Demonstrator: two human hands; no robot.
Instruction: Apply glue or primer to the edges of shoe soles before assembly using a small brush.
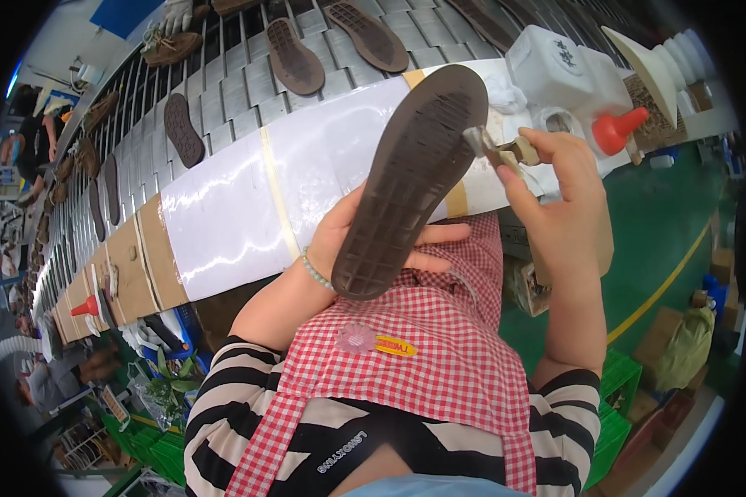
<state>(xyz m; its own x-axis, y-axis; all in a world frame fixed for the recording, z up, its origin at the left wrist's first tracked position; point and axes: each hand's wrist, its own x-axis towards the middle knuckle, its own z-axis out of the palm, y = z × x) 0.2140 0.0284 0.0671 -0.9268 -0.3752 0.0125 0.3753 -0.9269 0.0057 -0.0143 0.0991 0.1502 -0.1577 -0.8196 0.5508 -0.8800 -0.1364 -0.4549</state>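
The left grip [331, 236] is closed around a brown shoe sole [419, 178], with the thumb side at its left edge, the palm behind it, and two fingers stretched out past its right edge. The sole is thus directly in front of this grip, raised in the air and tilted, with its wide end pointing away from the body and its narrow end toward the apron [414, 356]. The right grip [559, 195] pinches a short tool, which seems to be a small brush [514, 151]; its pale tip is just beside the right edge of the sole, and I cannot tell whether they touch. I judge the sole to be light, rather stiff but able to bend a little, and not fragile. Its gridded face looks darker and perhaps wet near the wide end, so it could be slippery there; the better hold is by the edges at the narrow half. Beyond the right grip are a white jug [555, 66] and a red nozzle cap [617, 132]. Beyond the left grip lies the white-covered surface [224, 215], and farther the slatted conveyor [232, 112] with other soles [294, 60].
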